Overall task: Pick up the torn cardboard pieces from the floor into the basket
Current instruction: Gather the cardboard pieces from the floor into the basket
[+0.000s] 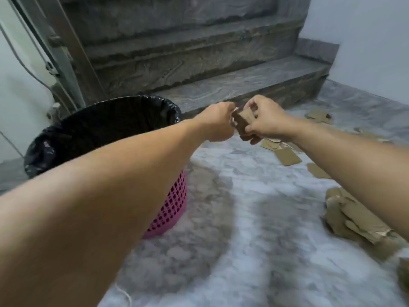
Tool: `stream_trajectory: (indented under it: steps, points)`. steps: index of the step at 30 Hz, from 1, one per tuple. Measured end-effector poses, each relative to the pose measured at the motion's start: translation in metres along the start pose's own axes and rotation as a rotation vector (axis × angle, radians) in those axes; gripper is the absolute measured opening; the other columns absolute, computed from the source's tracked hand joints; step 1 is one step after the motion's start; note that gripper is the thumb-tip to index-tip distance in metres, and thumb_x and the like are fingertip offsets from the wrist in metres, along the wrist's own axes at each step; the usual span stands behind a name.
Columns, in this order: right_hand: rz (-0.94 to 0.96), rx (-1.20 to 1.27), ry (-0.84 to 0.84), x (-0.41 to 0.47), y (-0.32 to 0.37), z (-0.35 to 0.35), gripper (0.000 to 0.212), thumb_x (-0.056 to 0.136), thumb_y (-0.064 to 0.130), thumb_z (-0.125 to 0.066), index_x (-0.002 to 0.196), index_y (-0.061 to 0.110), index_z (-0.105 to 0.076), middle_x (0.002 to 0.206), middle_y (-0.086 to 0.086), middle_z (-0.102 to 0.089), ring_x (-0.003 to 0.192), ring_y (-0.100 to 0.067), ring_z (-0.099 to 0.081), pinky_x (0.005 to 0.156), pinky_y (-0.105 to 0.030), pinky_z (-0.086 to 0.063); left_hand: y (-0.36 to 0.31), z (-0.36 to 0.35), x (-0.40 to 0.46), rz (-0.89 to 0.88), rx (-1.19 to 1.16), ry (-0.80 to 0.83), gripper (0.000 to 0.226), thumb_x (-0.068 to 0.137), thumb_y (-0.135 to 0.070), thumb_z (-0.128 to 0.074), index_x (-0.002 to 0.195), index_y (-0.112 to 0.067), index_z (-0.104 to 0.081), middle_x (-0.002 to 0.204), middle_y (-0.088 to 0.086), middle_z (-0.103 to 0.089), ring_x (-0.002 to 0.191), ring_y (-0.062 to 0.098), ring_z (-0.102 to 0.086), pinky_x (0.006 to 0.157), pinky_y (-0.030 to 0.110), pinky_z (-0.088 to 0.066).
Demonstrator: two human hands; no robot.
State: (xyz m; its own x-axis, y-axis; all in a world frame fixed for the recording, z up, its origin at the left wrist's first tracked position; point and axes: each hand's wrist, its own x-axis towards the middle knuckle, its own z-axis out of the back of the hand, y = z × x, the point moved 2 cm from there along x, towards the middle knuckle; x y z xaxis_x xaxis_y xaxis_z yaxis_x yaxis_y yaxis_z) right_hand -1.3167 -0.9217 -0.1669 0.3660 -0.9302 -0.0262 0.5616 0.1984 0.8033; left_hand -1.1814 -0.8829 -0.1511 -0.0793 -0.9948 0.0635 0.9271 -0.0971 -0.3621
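Observation:
Both my hands meet in the air just right of the basket's rim. My right hand grips a small stack of brown torn cardboard pieces, and my left hand pinches the stack's left edge. The pink lattice basket, lined with a black plastic bag, stands on the floor at the left, partly behind my left forearm. More torn cardboard lies on the grey marble floor: a heap at the right, flat pieces in the middle right, and others near the step.
Grey stone stairs rise straight ahead, their lowest step just behind my hands. A metal railing post with cables stands at the left behind the basket. A pale wall closes the right side.

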Motion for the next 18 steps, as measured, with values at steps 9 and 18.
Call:
stream_trajectory:
  steps: [9, 18]
  points:
    - [0.111, 0.211, 0.083, 0.020, 0.152, -0.040, 0.031, 0.075, -0.014, -0.074, 0.076, 0.003, -0.048, 0.073, -0.016, -0.060, 0.060, -0.030, -0.066, 0.045, -0.036, -0.058, 0.097, 0.129, -0.046, 0.429, 0.224, -0.088, 0.037, 0.071, -0.017, -0.072, 0.102, -0.001, -0.059, 0.089, 0.011, -0.067, 0.075, 0.026, -0.066, 0.051, 0.029, -0.048]
    - [0.111, -0.195, 0.043, 0.027, 0.164, -0.119, 0.057, 0.065, 0.021, -0.091, 0.111, 0.003, -0.062, 0.101, -0.009, -0.060, 0.092, -0.031, -0.068, 0.076, -0.042, -0.061, 0.212, 0.123, -0.111, 0.711, 0.287, 0.051, 0.101, 0.068, -0.067, -0.071, 0.145, -0.016, -0.028, 0.152, 0.016, -0.025, 0.139, 0.039, -0.028, 0.110, 0.057, -0.030]
